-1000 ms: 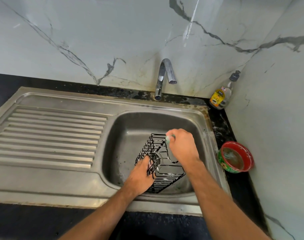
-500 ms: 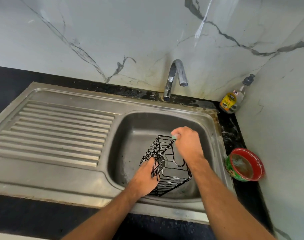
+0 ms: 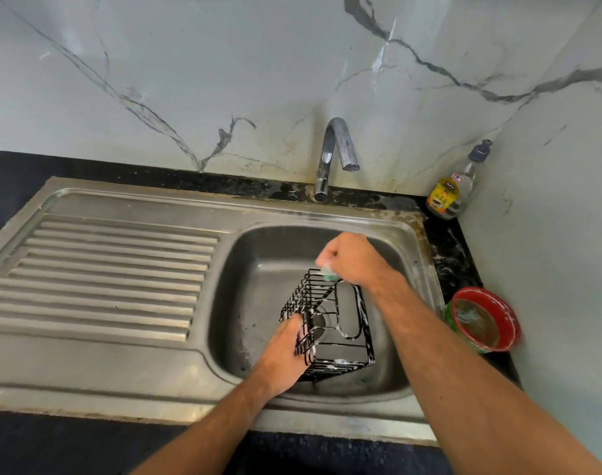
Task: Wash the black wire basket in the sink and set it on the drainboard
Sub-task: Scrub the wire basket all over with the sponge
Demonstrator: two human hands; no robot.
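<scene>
Left hand grips; right hand fisted, apparently pinching.

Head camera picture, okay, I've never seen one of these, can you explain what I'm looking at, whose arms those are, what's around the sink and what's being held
There is no machine here. A person wears a camera on the head, so you look forward and down along their own two bare arms. Below is a steel sink with a ribbed drainboard to its left and a faucet behind. The left hand grips a black wire basket, tilted on its side in the basin and flecked with suds. The right hand presses a small green scrubber against the basket's far top edge. On the dark counter to the right stand a soap bottle in the corner and a red-rimmed bowl nearer you.
</scene>
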